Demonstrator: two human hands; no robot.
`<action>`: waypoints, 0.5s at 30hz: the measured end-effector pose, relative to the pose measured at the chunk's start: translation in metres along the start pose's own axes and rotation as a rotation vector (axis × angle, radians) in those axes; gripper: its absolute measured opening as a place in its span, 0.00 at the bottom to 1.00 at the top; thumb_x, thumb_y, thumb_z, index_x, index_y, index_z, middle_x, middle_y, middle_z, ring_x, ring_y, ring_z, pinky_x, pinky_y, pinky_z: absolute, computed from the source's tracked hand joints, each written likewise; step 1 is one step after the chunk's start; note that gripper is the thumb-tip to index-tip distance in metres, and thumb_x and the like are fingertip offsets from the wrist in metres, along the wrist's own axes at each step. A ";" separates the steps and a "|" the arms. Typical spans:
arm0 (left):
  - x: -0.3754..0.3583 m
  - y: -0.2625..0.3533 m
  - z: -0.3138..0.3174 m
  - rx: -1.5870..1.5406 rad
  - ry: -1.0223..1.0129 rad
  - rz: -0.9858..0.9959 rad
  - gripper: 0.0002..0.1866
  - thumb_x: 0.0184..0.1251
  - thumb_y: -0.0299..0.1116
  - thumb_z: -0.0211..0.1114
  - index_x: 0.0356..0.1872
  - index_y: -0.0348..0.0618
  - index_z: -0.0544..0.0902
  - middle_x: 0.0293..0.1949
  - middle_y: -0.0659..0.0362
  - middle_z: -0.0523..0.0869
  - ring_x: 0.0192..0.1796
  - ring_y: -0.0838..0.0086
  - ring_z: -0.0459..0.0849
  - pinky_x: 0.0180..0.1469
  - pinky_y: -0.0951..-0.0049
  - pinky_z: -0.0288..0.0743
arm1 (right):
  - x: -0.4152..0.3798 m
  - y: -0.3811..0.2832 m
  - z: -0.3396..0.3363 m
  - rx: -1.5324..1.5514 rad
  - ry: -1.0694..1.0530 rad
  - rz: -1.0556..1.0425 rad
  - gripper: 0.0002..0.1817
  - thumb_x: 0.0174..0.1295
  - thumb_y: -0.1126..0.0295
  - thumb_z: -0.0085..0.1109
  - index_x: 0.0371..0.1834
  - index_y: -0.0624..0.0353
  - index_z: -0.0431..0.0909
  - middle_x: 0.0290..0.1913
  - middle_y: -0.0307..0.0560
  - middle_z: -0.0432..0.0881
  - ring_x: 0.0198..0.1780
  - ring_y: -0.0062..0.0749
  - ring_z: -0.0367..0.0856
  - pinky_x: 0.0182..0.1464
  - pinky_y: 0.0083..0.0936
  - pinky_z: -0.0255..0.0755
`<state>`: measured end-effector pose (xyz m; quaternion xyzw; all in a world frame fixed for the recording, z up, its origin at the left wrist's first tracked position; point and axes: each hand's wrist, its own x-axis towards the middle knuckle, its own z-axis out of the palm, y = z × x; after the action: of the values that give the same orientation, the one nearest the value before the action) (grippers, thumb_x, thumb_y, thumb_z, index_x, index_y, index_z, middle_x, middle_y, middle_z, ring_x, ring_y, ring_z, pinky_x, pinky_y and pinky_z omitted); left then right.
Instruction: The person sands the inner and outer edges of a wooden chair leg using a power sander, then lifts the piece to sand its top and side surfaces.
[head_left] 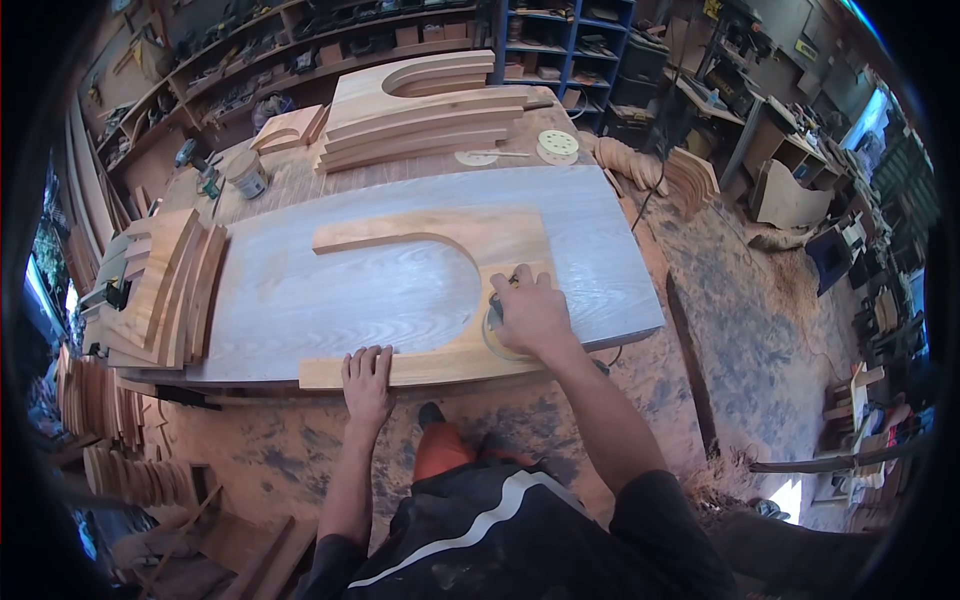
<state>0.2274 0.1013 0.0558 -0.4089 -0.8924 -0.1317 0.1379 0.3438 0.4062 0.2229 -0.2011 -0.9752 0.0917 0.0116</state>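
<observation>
Right now, your right hand (533,313) is gripping a dark round tool (494,313), its fingers curling over the top and standing slightly spread. It is probably a sander, though your hand is hiding most of it. The tool is sitting on the right-hand, curved part of a U-shaped piece of wood (515,240), which is lying flat on a grey board (300,305) with its opening facing left. Your left hand (368,382) is resting on the near arm of that piece, fingers lying side by side on top; whether your thumb is pinching the edge, you cannot tell from this view.

To the left, a stack of wooden pieces (165,290) is standing at the board's end. Beyond the board, more cut wood (420,115) is lying piled up, and a pale disc (557,147) (dotted with small holes) is resting near it. A tub (246,174) and a drill (186,153) are standing at the far left.
</observation>
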 end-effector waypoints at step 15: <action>-0.002 0.003 0.002 0.058 0.073 -0.042 0.33 0.63 0.27 0.67 0.74 0.46 0.79 0.71 0.52 0.81 0.76 0.51 0.76 0.79 0.38 0.64 | 0.012 0.004 0.000 0.014 0.058 0.014 0.28 0.62 0.63 0.69 0.68 0.45 0.81 0.67 0.56 0.79 0.62 0.61 0.82 0.55 0.52 0.85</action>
<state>0.2308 0.1026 0.0540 -0.3808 -0.8987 -0.1234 0.1792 0.3338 0.4145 0.2219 -0.2103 -0.9724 0.0926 0.0407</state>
